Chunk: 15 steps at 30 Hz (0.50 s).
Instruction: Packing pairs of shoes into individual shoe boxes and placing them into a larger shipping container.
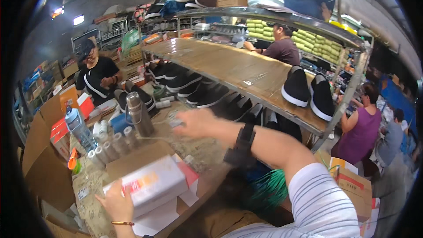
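Observation:
My left hand point(118, 202) grips the near left edge of a white cardboard box point(152, 180) with red and orange print, its fingers on top. The box lies tilted over an open brown carton point(145, 155) on the worktable. Reaching forward past the box, my right hand point(196, 123) is blurred, its fingers drawn together near the tabletop. A small pale patch shows at the fingertips; I cannot make out what it is. A dark strap point(243, 145) sits around my right wrist. Beyond that hand, black shoes with white soles point(183, 81) line the lower shelf.
A steel flask point(139, 115), a blue-capped water bottle point(79, 128) and several white rolls point(108, 149) stand at the left. Above rises a metal rack with a brown shelf point(220, 64), bearing two black shoes point(296, 87). A co-worker point(98, 72) handles a shoe across the table.

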Each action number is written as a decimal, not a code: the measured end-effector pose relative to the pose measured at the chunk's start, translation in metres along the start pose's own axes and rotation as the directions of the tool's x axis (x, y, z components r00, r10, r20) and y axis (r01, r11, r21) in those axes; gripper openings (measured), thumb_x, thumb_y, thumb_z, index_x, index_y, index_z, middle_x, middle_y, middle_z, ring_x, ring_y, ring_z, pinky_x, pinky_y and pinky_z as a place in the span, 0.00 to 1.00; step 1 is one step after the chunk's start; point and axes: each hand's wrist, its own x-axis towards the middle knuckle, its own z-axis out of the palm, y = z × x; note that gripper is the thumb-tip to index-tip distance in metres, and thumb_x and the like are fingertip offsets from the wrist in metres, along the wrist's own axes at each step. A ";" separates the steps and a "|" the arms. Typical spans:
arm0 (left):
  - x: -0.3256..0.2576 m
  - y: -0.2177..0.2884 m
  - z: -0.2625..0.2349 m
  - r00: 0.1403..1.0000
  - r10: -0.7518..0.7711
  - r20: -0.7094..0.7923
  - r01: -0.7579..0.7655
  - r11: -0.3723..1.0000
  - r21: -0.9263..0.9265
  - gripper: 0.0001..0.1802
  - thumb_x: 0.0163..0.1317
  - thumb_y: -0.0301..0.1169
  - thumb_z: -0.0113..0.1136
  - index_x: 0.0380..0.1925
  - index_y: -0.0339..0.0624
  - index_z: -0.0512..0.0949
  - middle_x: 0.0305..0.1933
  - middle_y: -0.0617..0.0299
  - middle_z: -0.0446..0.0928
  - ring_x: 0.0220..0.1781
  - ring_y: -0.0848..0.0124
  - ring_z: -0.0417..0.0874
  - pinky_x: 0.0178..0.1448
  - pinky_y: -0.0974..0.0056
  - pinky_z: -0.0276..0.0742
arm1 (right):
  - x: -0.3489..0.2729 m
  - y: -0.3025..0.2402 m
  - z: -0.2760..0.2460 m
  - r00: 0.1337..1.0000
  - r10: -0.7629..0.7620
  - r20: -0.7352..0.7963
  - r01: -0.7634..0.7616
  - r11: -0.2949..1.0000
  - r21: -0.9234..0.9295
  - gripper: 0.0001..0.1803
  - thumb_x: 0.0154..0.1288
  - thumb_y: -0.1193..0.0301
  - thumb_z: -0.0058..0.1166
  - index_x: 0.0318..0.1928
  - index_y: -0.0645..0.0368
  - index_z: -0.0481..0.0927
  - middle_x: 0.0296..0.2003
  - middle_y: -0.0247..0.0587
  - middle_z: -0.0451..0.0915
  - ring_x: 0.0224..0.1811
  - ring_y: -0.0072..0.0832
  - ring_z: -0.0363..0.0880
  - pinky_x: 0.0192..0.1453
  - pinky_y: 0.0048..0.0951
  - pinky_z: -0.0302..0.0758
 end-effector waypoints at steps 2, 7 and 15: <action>0.003 0.005 0.039 0.995 0.100 0.009 -0.098 0.953 0.286 0.27 0.63 0.45 0.51 0.61 0.50 0.69 0.68 0.50 0.60 0.71 0.56 0.59 0.70 0.33 0.38 | -0.001 0.046 -0.059 0.994 0.104 -0.031 -0.109 0.944 -0.312 0.27 0.57 0.45 0.51 0.43 0.54 0.81 0.40 0.47 0.82 0.47 0.43 0.80 0.50 0.47 0.71; 0.008 -0.024 0.074 0.969 0.181 -0.168 -0.137 0.960 0.245 0.28 0.64 0.48 0.46 0.61 0.51 0.69 0.69 0.50 0.59 0.73 0.55 0.54 0.71 0.34 0.38 | -0.055 0.209 -0.187 0.689 0.463 -0.557 -0.717 0.545 -0.434 0.13 0.57 0.62 0.55 0.38 0.54 0.85 0.37 0.44 0.84 0.39 0.38 0.83 0.43 0.43 0.77; 0.008 -0.011 0.065 0.962 0.231 -0.142 -0.195 0.954 0.229 0.27 0.63 0.48 0.47 0.60 0.53 0.70 0.63 0.49 0.64 0.72 0.55 0.55 0.69 0.33 0.42 | -0.132 0.207 -0.180 0.223 0.795 -0.564 -0.975 0.190 -0.117 0.18 0.61 0.64 0.53 0.50 0.57 0.80 0.52 0.49 0.78 0.57 0.48 0.75 0.55 0.59 0.71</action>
